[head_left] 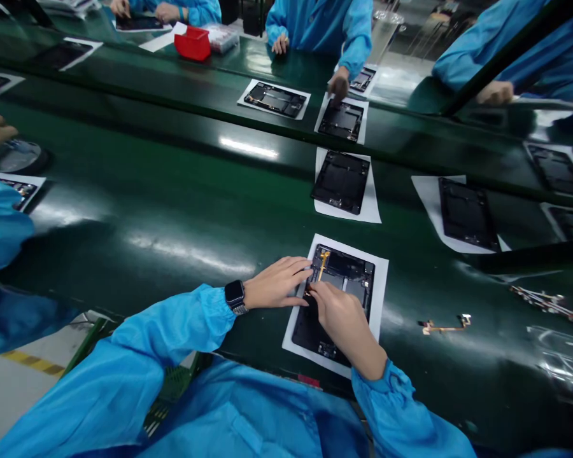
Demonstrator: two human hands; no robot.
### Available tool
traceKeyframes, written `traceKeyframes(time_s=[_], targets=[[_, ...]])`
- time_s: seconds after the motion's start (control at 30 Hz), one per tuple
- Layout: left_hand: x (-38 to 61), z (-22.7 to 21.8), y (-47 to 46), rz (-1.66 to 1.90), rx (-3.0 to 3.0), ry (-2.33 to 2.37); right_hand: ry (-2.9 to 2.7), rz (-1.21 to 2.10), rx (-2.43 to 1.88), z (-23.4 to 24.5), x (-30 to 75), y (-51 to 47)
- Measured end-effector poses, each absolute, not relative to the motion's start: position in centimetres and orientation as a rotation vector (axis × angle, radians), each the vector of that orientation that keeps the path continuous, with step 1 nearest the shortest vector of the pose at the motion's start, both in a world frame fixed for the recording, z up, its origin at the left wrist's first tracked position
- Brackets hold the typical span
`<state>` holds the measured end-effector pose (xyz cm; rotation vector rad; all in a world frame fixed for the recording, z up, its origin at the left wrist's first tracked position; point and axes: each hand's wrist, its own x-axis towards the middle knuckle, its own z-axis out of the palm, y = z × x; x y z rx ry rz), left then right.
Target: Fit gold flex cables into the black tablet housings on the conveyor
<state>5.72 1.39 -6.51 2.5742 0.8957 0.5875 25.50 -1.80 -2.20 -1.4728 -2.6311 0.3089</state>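
Observation:
An opened black tablet chassis lies on a white sheet on the green conveyor belt in front of me. A gold flex cable runs along its left side. My left hand, with a smartwatch on the wrist, rests on the chassis's left edge, fingers stretched out flat. My right hand lies over the lower half of the chassis, its fingertips pinched together at the lower end of the flex cable.
More tablet chassis on white sheets lie further along the belt. A loose flex cable and clear plastic wrap lie to the right. People in blue coats work across the belt, by a red bin.

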Motion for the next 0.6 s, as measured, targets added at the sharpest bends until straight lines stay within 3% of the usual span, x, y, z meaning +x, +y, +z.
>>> traceKeyframes(time_s=[0.23,0.6], targets=[[5.7,-6.2,1.3,0.578,2.581,0.913,-2.641,0.476,-1.508,-0.5,26.4,-0.9],[5.7,-6.3,1.4,0.584,2.583,0.904,-2.804,0.348,-1.639,-0.7,24.8,-1.1]])
